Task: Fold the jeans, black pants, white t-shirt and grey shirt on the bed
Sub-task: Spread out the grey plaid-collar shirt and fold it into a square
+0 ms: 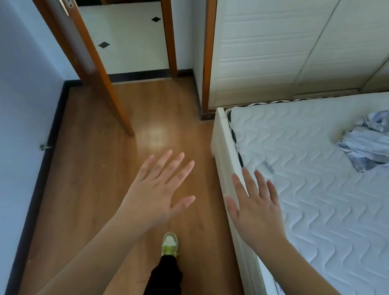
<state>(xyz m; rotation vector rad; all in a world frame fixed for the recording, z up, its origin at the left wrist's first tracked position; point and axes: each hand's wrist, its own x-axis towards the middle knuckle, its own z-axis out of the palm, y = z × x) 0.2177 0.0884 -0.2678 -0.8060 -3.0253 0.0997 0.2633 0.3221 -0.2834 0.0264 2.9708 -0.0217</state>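
White t-shirt (pixel 381 140) crumpled on bed (pixel 310 193), no clear axis; both hands' grip flat-open, holding nothing.

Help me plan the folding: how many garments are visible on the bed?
1: a crumpled pale garment lies on the mattress toward its far right side. The bed runs out of frame, so others may be unseen.

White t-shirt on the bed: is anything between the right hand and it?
Nothing visible. The right hand is open over the mattress edge, and only bare quilted surface lies between it and the crumpled white t-shirt farther up the bed.
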